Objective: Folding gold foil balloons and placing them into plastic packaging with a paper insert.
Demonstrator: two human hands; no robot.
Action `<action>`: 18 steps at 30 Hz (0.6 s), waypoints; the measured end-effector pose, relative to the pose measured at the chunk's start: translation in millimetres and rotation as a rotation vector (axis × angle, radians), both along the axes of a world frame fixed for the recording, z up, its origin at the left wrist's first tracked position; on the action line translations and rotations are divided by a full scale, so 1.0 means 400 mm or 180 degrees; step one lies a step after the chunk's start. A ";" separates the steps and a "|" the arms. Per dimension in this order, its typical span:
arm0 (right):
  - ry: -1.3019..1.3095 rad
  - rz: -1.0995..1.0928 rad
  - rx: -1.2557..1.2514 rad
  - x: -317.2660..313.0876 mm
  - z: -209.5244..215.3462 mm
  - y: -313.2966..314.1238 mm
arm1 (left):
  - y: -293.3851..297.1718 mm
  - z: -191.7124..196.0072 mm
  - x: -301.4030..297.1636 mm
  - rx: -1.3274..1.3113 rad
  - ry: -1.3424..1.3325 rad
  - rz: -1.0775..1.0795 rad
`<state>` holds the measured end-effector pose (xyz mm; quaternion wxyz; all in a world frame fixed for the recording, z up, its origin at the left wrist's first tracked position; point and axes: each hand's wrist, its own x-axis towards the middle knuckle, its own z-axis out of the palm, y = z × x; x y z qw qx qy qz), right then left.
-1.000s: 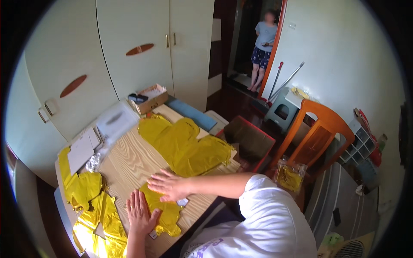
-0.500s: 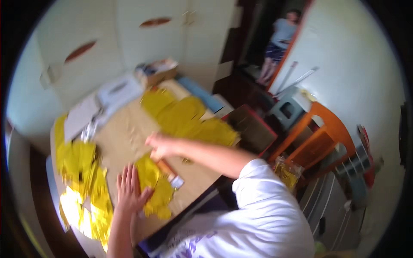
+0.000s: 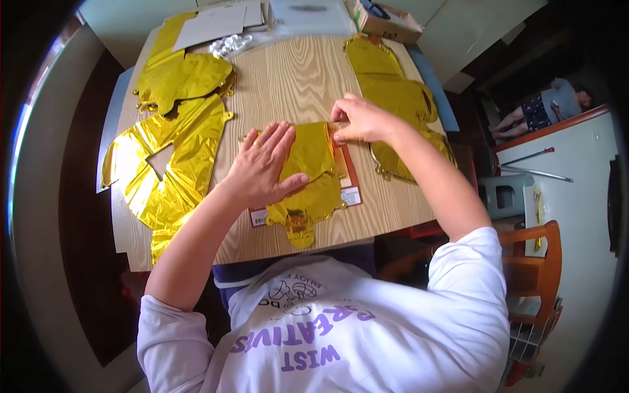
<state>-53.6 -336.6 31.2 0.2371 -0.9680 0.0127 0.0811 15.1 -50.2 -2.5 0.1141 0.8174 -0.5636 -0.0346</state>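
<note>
A flat, deflated gold foil balloon (image 3: 314, 154) lies in the middle of the wooden table, its lower tabs pointing toward me. My left hand (image 3: 262, 164) rests open on its left part, fingers stretched and pressing it flat. At the balloon's upper right edge, my right hand (image 3: 360, 119) has thumb and fingers pinched on the foil. Beneath the balloon lies a flat card (image 3: 352, 195) with a reddish-brown border and white label strips; most of it is covered.
More flat gold foil balloons lie on the table's left (image 3: 203, 134) and right (image 3: 386, 95). White sheets (image 3: 209, 27), a small silvery bundle (image 3: 230, 44) and an open cardboard box (image 3: 388, 26) sit at the far edge. A wooden chair (image 3: 549, 262) and a person (image 3: 547, 108) are off right.
My head view has turned and now faces the table squarely. My right hand, formerly reaching over the table beyond the balloon, now pinches its right edge. The left hand stays flat on it.
</note>
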 end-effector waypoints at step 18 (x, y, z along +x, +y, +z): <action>0.1645 -0.1503 0.2909 0.009 -0.008 -0.023 | -0.004 0.038 0.007 0.0178 0.0380 -0.0045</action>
